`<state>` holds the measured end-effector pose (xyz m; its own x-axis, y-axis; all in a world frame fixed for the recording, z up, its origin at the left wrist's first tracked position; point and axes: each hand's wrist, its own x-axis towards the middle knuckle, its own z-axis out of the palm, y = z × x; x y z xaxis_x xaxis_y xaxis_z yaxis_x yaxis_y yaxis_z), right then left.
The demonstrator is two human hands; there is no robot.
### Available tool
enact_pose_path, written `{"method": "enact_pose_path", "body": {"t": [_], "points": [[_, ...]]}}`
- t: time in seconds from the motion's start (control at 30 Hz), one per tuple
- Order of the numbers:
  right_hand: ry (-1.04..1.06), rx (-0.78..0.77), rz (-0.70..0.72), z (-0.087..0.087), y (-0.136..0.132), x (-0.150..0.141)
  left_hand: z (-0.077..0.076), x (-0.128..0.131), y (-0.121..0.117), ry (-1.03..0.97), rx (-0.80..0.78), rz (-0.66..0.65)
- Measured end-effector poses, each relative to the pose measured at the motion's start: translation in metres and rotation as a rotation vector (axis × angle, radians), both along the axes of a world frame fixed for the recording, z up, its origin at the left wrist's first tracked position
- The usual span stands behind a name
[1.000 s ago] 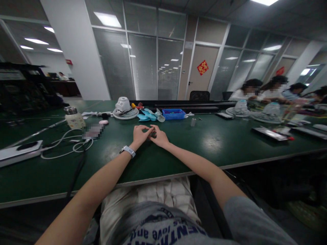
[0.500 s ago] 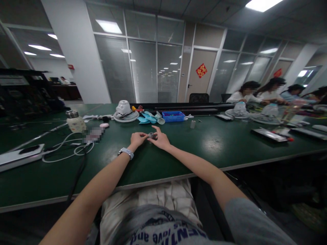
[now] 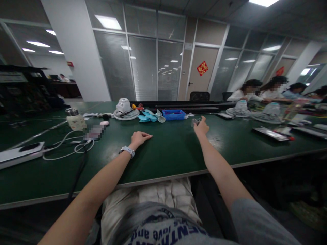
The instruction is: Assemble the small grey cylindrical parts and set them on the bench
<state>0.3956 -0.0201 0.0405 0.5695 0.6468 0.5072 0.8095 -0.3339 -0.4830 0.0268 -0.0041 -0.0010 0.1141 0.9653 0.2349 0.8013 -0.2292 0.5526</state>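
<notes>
My right hand (image 3: pixel 201 128) is stretched out toward the far side of the table, its thumb and fingers closed around a small round grey metal part (image 3: pixel 196 121). A short metal cylinder stood at this same spot a moment ago; the fingers and the part now overlap it, so I cannot tell whether the two touch. My left hand (image 3: pixel 139 139) rests on the green table (image 3: pixel 163 153), fingertips pressed together in a pinch. Anything between those fingertips is too small to make out.
Along the back stand a white fan housing with its grille (image 3: pixel 125 110), light-blue fan blades (image 3: pixel 149 116) and a blue bin (image 3: pixel 173 115). To the left are a bottle (image 3: pixel 76 120), white cables and a power bank-like box (image 3: pixel 21 155). Co-workers sit at the far right.
My right hand has moved right and away from my left hand, carrying the small metal part to where the metal cylinder stood. The left hand stays nearly in place.
</notes>
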Motion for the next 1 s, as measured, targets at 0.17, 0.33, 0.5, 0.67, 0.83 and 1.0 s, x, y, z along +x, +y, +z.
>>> {"method": "enact_pose_path", "body": {"t": [0.17, 0.33, 0.5, 0.67, 0.83, 1.0], "points": [[0.097, -0.118, -0.061, -0.012, 0.002, 0.011, 0.002, 0.001, -0.003, -0.007, -0.002, -0.005], [0.04, -0.043, -0.093, -0.009, 0.002, 0.0, 0.002, 0.003, -0.002, -0.078, 0.055, 0.06], [-0.17, 0.164, 0.284, 0.002, -0.009, -0.062, 0.005, 0.006, -0.004, -0.176, 0.105, 0.161], [-0.262, 0.075, 1.08, -0.013, -0.025, -0.162, 0.009, 0.008, -0.009, -0.168, 0.083, 0.163], [-0.298, -0.157, 1.281, -0.036, -0.023, -0.199, 0.012, 0.01, -0.013, -0.204, 0.105, 0.199], [-0.23, -0.106, 1.321, -0.039, -0.016, -0.184, 0.013, 0.011, -0.013, -0.231, 0.102, 0.222]]}}
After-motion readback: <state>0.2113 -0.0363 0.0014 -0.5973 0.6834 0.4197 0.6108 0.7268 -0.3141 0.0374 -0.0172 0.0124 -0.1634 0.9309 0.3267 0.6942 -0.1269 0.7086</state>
